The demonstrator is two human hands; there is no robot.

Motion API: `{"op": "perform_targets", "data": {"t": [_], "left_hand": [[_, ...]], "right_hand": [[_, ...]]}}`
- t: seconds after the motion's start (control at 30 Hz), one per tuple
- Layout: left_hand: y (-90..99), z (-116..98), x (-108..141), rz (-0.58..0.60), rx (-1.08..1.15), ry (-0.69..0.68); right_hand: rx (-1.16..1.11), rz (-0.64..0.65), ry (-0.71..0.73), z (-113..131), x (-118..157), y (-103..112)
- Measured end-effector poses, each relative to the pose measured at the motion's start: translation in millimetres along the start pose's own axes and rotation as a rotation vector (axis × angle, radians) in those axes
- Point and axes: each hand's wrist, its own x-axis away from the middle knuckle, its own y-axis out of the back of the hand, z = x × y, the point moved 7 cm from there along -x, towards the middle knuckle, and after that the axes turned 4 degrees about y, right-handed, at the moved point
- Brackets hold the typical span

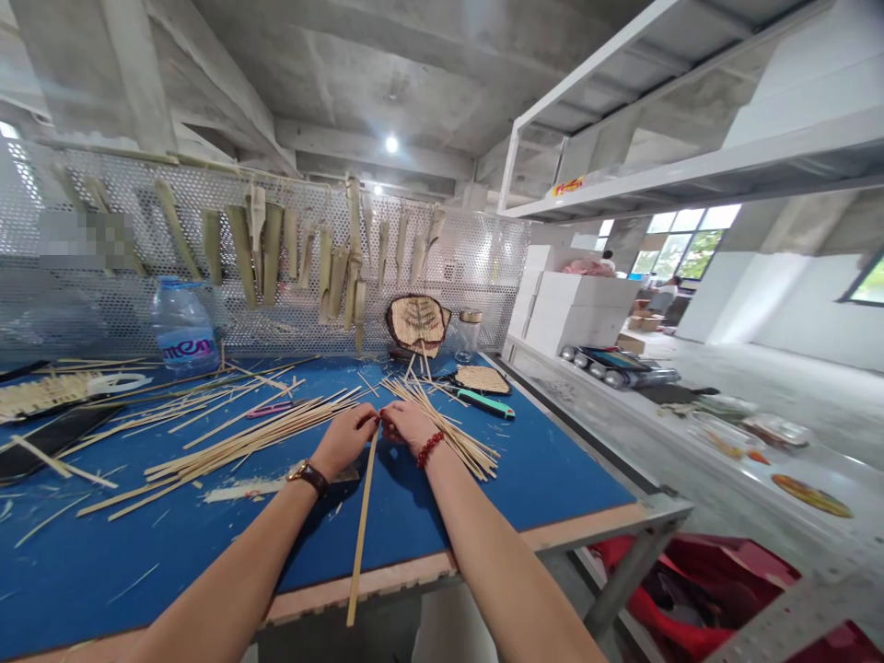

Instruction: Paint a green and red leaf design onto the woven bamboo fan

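Note:
Both hands meet over the blue table, fingertips pinched together at the upper end of one bamboo strip. My left hand, with a brown-strapped watch, is closed on it from the left. From the right, my right hand, wearing a red bead bracelet, is closed at the same end. The strip slopes down toward me and its lower end sticks out past the table's front edge. A pile of thin strips lies left of the hands, and another pile fans out under and beside the right wrist.
The blue table also bears pink scissors, a green-handled knife, a large water bottle, a glass jar and a round woven piece. Bamboo pieces hang on the perforated panel behind. White shelving stands right.

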Motion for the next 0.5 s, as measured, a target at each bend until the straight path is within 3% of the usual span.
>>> {"op": "perform_targets", "data": {"t": [0.23, 0.4, 0.5], "left_hand": [[-0.7, 0, 1, 0.001, 0.017, 0.035], [-4.9, 14, -1, 0.083, 0.093, 0.137], [-1.7, 13, -1, 0.099, 0.101, 0.13]], "right_hand": [[-0.022, 0.019, -0.033, -8, -5, -2], [-0.047, 0.025, -0.05, -10, -6, -7], [-0.038, 0.047, -0.065, -9, -2, -9]]}}
